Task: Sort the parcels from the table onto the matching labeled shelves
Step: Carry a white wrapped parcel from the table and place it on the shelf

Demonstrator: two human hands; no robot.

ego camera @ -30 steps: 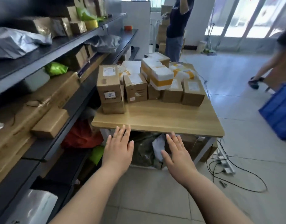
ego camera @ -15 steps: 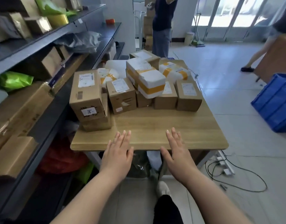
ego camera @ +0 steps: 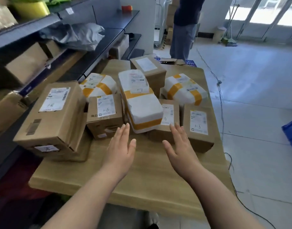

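Both hands are open and empty, fingers straight, palms down. The left hand (ego camera: 120, 146) and right hand (ego camera: 178, 144) hover over the bare near part of the table (ego camera: 142, 182), spread to either side of the white parcel (ego camera: 142, 106). That spread looks like the set-up for a two-handed lift. The right fingertips overlap a small box (ego camera: 169, 128); I cannot tell whether they touch it.

The parcels crowd the table's far half with labels up, so the handwritten numbers can be read. The white parcel lies tilted on top of lower boxes. The shelves (ego camera: 99, 52) run along the table's left side, handy for sorting.

Half a second ago the hands were at the table's near edge; now they reach the pile and the view has closed in. No parcel has shifted.
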